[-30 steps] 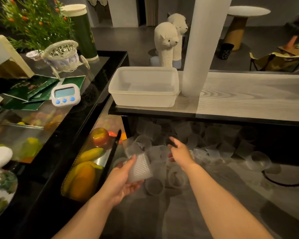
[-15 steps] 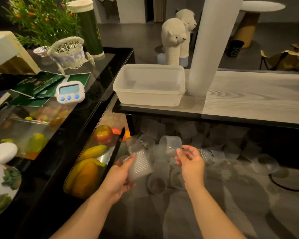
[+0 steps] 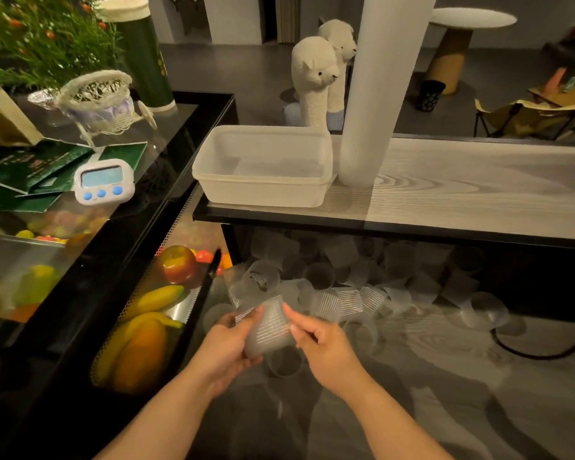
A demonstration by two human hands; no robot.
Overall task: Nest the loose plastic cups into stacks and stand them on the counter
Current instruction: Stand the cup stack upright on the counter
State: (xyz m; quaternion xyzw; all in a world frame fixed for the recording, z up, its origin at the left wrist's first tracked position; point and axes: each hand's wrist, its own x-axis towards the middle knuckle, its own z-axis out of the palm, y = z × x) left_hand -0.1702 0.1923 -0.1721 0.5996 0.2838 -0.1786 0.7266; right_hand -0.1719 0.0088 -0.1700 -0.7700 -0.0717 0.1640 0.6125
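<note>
Left hand (image 3: 226, 346): curled under ribbed cup (image 3: 269, 327), steadying it.
Right hand (image 3: 326, 343): pinching same cup's side, probably seating it.
Loose cups (image 3: 346, 300): heaped below counter (image 3: 478, 194), within reach.

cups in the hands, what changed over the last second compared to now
The right hand reached into the loose cups on the floor, picked one up and carried it back to the cup held by the left hand. Now both hands grip the ribbed cups pressed together between them. The left hand kept its cup throughout. The tall cup stack and the plastic tub on the counter stayed put.
</note>
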